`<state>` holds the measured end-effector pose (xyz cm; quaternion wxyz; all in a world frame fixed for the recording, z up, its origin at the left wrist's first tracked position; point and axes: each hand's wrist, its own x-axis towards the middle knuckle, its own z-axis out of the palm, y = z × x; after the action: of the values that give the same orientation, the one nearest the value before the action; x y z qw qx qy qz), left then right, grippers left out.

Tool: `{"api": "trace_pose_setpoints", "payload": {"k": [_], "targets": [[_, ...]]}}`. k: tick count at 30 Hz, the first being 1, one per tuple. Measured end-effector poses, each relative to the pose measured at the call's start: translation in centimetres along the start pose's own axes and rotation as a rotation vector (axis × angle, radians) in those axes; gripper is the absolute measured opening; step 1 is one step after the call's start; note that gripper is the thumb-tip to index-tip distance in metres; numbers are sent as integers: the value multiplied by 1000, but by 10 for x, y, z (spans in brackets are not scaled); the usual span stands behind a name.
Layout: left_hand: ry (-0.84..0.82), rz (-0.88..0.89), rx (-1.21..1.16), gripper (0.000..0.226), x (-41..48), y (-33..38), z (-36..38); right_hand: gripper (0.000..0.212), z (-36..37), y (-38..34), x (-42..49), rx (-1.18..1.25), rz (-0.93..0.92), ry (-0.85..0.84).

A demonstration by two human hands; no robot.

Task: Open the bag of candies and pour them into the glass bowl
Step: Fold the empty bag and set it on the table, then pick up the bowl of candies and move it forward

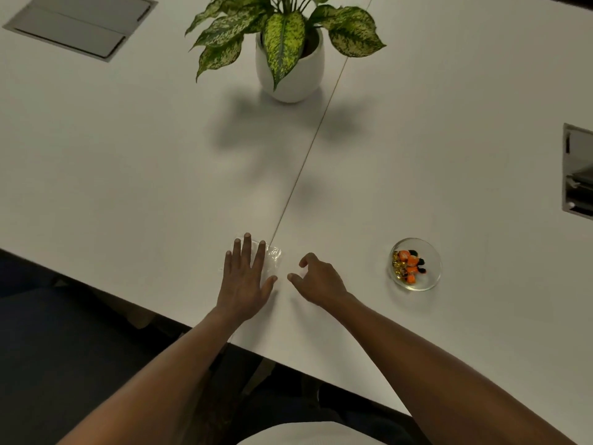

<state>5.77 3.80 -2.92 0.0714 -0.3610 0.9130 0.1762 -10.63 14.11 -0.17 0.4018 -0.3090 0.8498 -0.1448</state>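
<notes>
Nearest, both bare forearms reach over the white tabletop (128, 175) edge. The left hand (245, 277) lies flat, fingers spread, palm down on the clear bag (272, 256), which looks empty and flattened against the tabletop; its grip is apart, pressing rather than pinching. Just beside it, the right hand (317, 277) hovers with fingers curled and thumb apart, holding nothing. Farther right, well apart from the hands, the bowl (431, 277) sits holding the candies (408, 264), orange, gold and dark. At the far side stands a plant (288, 43) in a white pot.
</notes>
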Motion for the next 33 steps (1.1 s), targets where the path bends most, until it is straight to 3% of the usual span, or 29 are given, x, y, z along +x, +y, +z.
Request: {"api": "trace_pose_setpoints", "payload": {"k": [8, 13, 18, 26, 29, 33], "targets": [[54, 121, -187, 81, 31, 99, -6, 51, -73, 56, -22, 144, 18, 236], [21, 217, -242, 80, 51, 170, -5, 46, -120, 106, -34, 280, 121, 460], [-61, 274, -278, 79, 65, 224, 5, 49, -145, 155, -44, 242, 189, 596], [-250, 70, -451, 66, 79, 264, 12, 62, -140, 191, -37, 403, 324, 492], [-290, -4, -508, 44, 82, 272, 14, 50, -136, 192, -33, 531, 346, 403], [-333, -97, -557, 37, 86, 280, 12, 38, -137, 193, -30, 627, 366, 382]]}}
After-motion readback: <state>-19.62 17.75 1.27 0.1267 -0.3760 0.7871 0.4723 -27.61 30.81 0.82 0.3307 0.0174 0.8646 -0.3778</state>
